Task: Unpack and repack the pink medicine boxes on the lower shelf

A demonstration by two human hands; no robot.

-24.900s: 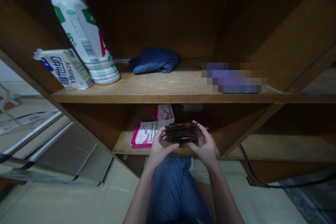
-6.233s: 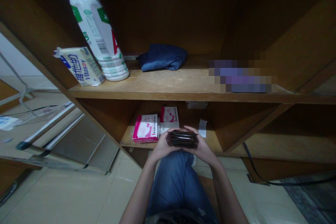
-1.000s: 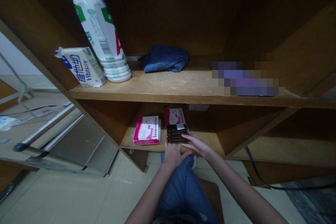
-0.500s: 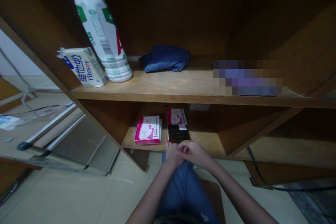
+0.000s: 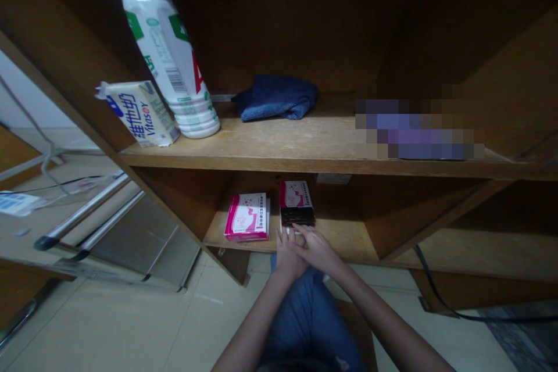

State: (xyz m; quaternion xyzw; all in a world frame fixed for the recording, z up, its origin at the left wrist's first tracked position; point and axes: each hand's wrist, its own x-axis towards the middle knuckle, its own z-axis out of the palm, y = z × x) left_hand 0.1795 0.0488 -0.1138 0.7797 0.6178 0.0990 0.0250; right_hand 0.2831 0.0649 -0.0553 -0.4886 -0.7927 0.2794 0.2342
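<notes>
On the lower shelf, a pink and white box has a stack of dark flat packets at its front end. My left hand is just in front of the packets, fingers stretched out and slightly apart. Laid partly across it is my right hand, its fingers extended to the near edge of the stack; whether they touch it I cannot tell. I see nothing held in either hand. Left of them lies a second pink and white box, apart from my hands.
The upper shelf holds a tall white bottle, a Vitasoy carton, a folded dark blue cloth and a blurred-out item. A metal-framed rack stands at left. A black cable runs along the right.
My fingers, bent together before, have straightened out. The right hand has moved slightly forward to the front of the dark packets. The boxes stay where they were.
</notes>
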